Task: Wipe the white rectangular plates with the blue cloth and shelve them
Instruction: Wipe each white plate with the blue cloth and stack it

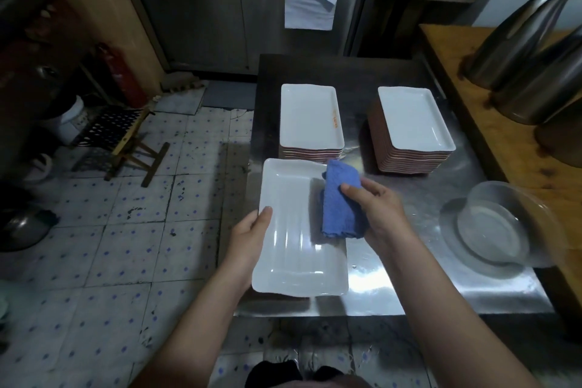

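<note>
Plate (293,249): white, rectangular, face up at the near left corner of the surface (409,277), its left edge past the surface edge; whether it rests there or is held just above cannot be told.
Cloth (341,201): blue, folded, lying on the plate's far right part, partly over the rim.
Left hand (248,239): grips the plate's left edge; thumb on top of the rim, the other fingers hidden beneath.
Right hand (378,211): fingers (354,190) curled round the cloth, pressing it onto the plate.
Left stack (310,116): white plates just beyond the held plate; the top one bears a small orange mark.
Right stack (415,118): the taller pile, well apart from the left stack.
Bowls (494,230): clear glass, at the right of the surface, beside the right arm.
Step in hand: judged to be wiping, one plate under the cloth.
Done: which stack, if either, has been wiped cannot be told.
Left: the rest of this plate, probably many stacked plates, and all shelving; no shelf is in view.
</note>
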The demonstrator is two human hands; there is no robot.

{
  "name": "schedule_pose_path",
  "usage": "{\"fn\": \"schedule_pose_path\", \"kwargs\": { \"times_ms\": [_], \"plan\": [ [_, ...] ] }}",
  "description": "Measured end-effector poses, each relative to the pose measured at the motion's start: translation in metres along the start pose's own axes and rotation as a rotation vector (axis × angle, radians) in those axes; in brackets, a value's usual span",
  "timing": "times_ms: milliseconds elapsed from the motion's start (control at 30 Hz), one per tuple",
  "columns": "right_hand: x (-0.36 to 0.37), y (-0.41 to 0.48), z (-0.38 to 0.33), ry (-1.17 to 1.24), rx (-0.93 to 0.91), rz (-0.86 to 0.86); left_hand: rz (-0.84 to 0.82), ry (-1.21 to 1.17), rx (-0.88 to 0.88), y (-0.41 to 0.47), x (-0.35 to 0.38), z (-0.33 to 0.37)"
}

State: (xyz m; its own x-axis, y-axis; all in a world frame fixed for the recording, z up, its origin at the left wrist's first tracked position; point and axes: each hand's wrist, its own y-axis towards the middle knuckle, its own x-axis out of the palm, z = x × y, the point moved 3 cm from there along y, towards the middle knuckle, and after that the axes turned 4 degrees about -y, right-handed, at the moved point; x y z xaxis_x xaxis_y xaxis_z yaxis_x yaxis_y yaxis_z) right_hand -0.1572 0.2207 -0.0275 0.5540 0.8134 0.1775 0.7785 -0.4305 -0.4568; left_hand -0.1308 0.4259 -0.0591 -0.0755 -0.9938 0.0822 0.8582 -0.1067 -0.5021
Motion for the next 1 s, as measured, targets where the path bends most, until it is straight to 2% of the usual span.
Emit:
{"fn": "schedule_pose_path", "kwargs": {
  "times_ms": [133, 333, 433, 500, 567, 767, 867, 1000],
  "plan": [
    [-0.002, 0.009, 0.022, 0.023, 0.148, -0.057, 0.031, 0.017, -0.067, 0.015, 0.0, -0.031],
    [-0.007, 0.024, 0.04, 0.034, 0.206, -0.075, 0.086, 0.075, -0.061, 0.04, -0.004, -0.06],
    [-0.008, 0.029, 0.046, 0.021, 0.205, -0.057, 0.147, 0.262, 0.034, 0.048, -0.003, -0.067],
    [-0.007, 0.032, 0.048, -0.007, 0.201, -0.068, 0.243, 0.46, 0.127, 0.05, -0.001, -0.067],
    [-0.004, 0.034, 0.05, -0.034, 0.19, -0.083, 0.323, 0.554, 0.17, 0.05, 0.001, -0.067],
    [0.001, 0.039, 0.057, -0.069, 0.178, -0.062, 0.338, 0.807, 0.19, 0.056, 0.004, -0.073],
    [-0.001, 0.039, 0.06, -0.083, 0.209, -0.029, 0.353, 0.819, 0.193, 0.056, 0.004, -0.071],
    [-0.002, 0.044, 0.057, -0.057, 0.243, -0.02, 0.368, 0.72, 0.155, 0.062, 0.003, -0.064]
  ]
}}
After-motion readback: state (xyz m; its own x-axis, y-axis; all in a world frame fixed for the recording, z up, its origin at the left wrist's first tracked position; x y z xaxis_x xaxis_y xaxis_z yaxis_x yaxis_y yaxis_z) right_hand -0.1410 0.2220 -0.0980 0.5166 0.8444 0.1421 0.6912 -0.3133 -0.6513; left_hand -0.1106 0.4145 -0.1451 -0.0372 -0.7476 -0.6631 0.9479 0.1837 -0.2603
